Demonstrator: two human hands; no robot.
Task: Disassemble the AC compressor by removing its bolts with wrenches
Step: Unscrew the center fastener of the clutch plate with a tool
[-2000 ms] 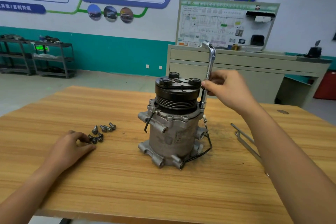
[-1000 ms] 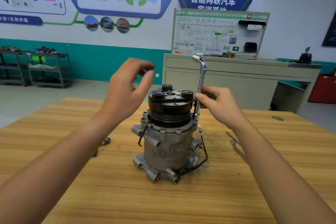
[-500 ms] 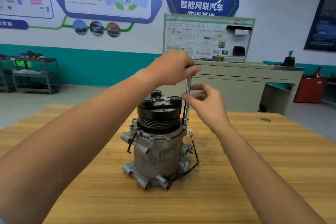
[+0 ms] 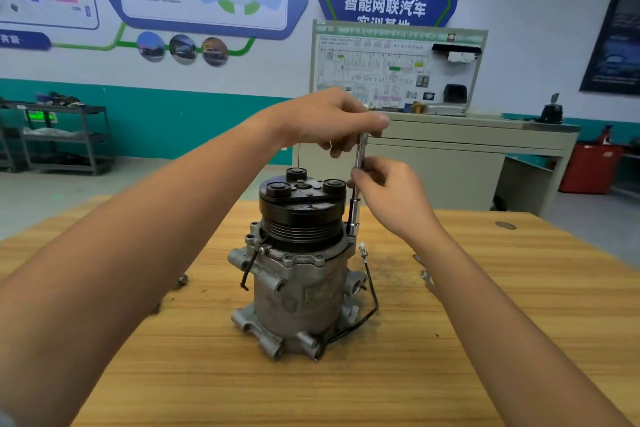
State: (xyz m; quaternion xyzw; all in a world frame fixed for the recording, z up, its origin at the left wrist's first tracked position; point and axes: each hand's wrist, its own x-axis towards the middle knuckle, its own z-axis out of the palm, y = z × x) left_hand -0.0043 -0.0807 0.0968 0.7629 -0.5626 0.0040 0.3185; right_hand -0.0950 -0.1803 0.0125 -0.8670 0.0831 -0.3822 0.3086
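The grey AC compressor (image 4: 298, 291) stands upright on the wooden table (image 4: 346, 388), its black pulley (image 4: 301, 215) on top. A chrome L-shaped socket wrench (image 4: 356, 198) stands vertical at the compressor's upper right flange, socket end down on a bolt. My left hand (image 4: 332, 121) is closed over the wrench's top bend. My right hand (image 4: 388, 194) pinches the shaft at mid height. A black wire (image 4: 370, 291) hangs down the compressor's right side.
A loose bolt (image 4: 181, 280) lies on the table left of the compressor, mostly hidden by my left forearm. Metal tools (image 4: 424, 274) peek out behind my right forearm. A grey cabinet (image 4: 450, 163) with a display board stands behind the table.
My left hand left the bolts on the table, rose and took the wrench's top. My right hand slid to a fingertip grip on the shaft. The camera view tilted up.
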